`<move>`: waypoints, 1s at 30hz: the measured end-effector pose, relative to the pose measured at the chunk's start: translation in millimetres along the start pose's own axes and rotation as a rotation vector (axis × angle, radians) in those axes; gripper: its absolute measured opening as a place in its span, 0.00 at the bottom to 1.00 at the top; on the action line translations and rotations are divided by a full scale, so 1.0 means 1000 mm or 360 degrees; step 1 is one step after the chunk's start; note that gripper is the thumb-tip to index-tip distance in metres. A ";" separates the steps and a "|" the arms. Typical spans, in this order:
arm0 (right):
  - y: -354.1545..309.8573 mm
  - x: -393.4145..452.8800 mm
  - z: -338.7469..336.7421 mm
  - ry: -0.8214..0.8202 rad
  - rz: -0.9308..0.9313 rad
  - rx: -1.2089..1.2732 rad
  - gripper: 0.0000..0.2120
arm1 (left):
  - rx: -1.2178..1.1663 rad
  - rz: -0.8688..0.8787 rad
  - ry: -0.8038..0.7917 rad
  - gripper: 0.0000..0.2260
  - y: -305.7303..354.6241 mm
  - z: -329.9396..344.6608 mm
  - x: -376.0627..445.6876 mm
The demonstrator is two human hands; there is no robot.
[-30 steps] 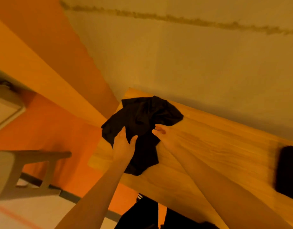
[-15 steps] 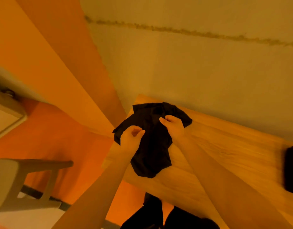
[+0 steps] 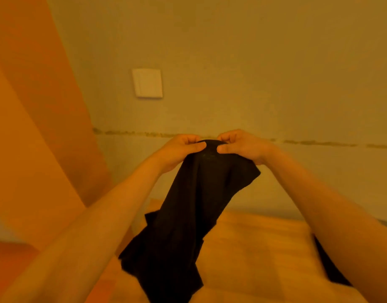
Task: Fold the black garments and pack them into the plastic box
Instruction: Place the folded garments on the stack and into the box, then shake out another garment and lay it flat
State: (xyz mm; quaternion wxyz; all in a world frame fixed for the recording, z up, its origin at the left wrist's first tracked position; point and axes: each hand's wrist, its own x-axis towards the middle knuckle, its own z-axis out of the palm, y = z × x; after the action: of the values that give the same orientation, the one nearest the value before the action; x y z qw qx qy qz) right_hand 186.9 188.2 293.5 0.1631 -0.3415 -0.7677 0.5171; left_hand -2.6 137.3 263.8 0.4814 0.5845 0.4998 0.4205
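Observation:
A black garment [image 3: 188, 226] hangs in the air above the wooden table [image 3: 253, 248], its lower part trailing toward the table's left end. My left hand [image 3: 181, 149] pinches its top edge on the left, and my right hand [image 3: 242, 145] pinches the same edge on the right, the two hands almost touching. A second dark garment [image 3: 328, 265] shows partly behind my right forearm at the right. The plastic box is not in view.
A pale wall [image 3: 253, 84] with a white switch plate [image 3: 147, 83] stands behind the table. An orange panel [image 3: 35, 127] rises at the left.
Both hands have closed on the garment and lifted it off the table to chest height. The camera has tilted upward, so the wall and switch plate now fill the upper view.

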 end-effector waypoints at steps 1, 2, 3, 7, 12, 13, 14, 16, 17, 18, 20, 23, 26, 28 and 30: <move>-0.012 -0.005 -0.013 -0.0036 0.0043 -0.0121 0.02 | 0.0014 0.0051 0.0017 0.07 0.014 0.001 0.003; -0.023 -0.009 -0.026 -0.0053 0.0091 -0.0264 0.02 | 0.0048 0.0099 0.0025 0.08 0.026 0.002 0.006; -0.034 -0.014 -0.039 -0.0040 0.0123 -0.0391 0.02 | 0.0066 0.0144 0.0031 0.08 0.040 0.002 0.009; -0.067 -0.031 -0.079 0.0179 -0.0023 -0.0347 0.04 | 0.0044 0.0312 0.0170 0.10 0.086 -0.006 0.021; -0.110 -0.039 -0.099 0.0432 -0.0272 -0.0228 0.06 | 0.0135 0.0437 -0.0010 0.05 0.137 -0.005 0.032; -0.121 -0.039 -0.099 0.0488 -0.0317 -0.0290 0.06 | 0.0152 0.0440 -0.0092 0.01 0.148 0.000 0.033; -0.132 -0.038 -0.098 0.0550 -0.0348 -0.0379 0.06 | 0.0179 0.0433 -0.0156 0.04 0.159 0.004 0.036; -0.151 -0.036 -0.096 0.0626 -0.0357 -0.0581 0.05 | 0.0211 0.0429 -0.0252 0.06 0.177 0.015 0.039; -0.159 -0.035 -0.097 0.0640 -0.0346 -0.0644 0.05 | 0.0232 0.0434 -0.0241 0.05 0.183 0.019 0.041; -0.166 -0.036 -0.099 0.0657 -0.0333 -0.0666 0.04 | 0.0255 0.0436 -0.0176 0.04 0.189 0.022 0.042; -0.173 -0.039 -0.104 0.0717 -0.0338 -0.0576 0.05 | 0.0190 0.0442 0.0010 0.04 0.197 0.023 0.043; -0.170 -0.046 -0.107 0.0778 -0.0443 -0.0213 0.07 | 0.0021 0.0515 0.0249 0.07 0.206 0.022 0.043; -0.157 -0.047 -0.099 0.0927 -0.0586 0.0076 0.06 | 0.0023 0.0616 0.0280 0.08 0.210 0.028 0.039; -0.152 -0.049 -0.095 0.1018 -0.0581 0.0194 0.08 | 0.0100 0.0639 0.0230 0.06 0.211 0.033 0.038; -0.152 -0.052 -0.091 0.1081 -0.0548 0.0139 0.06 | 0.0111 0.0655 0.0182 0.02 0.214 0.038 0.038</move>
State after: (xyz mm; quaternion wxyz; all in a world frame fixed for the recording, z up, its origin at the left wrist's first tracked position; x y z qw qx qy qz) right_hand 224.6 178.6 474.1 0.5073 -0.3521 -0.6933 0.3716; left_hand 78.6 161.8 467.2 0.3357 0.6658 0.4107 0.5248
